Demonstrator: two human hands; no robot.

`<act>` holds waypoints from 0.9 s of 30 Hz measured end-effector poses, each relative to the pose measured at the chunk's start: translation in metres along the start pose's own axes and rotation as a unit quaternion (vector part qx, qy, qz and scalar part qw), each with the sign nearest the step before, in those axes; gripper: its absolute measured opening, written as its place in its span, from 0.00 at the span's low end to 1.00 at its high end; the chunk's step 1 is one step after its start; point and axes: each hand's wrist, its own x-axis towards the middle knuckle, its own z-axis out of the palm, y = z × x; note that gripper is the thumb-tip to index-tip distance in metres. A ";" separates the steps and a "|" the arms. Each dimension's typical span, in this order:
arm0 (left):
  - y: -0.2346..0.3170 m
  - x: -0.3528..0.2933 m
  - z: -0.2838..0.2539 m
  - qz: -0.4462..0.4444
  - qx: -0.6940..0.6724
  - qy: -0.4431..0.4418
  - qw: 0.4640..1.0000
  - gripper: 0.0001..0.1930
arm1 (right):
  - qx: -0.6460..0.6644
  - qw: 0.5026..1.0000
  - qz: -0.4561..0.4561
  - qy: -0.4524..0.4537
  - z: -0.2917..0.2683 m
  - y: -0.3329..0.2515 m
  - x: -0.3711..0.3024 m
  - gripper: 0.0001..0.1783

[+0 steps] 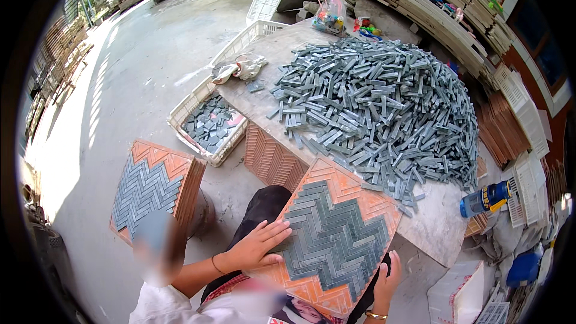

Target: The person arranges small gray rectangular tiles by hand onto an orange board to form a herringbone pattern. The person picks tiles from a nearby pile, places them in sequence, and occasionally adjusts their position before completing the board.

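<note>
An orange mould tray with herringbone grooves rests at a tilt over my lap, its far end at the table's edge. Grey-green stone strips fill its middle in a zigzag; orange grooves are bare at two opposite corners. My left hand lies flat on the tray's left edge, fingers stretched, fingertips touching the strips. At the right edge stands my right hand, fingers raised and apart beside the rim, holding no strip. A large heap of loose strips covers the table beyond the tray.
The table has a blue bottle-shaped tool at its right. To the left stands a stack of orange trays, its top partly laid with strips. A cream crate holds dark stone pieces. A white box sits lower right.
</note>
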 end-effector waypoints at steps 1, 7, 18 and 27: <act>-0.004 0.001 -0.004 -0.015 -0.029 0.044 0.999 0.32 | -0.004 1.000 0.004 0.007 -0.002 0.005 -0.002 0.21; -0.106 0.056 0.000 -0.197 -0.050 0.221 0.954 0.21 | 0.060 0.997 0.002 0.039 0.003 0.022 -0.007 0.15; -0.217 0.167 0.053 -0.168 0.246 0.065 0.952 0.23 | 0.033 0.995 0.009 0.089 -0.021 -0.011 -0.004 0.11; -0.206 0.170 0.044 -0.137 0.301 0.075 0.941 0.17 | -0.135 0.956 -0.256 -0.053 0.058 -0.067 0.152 0.24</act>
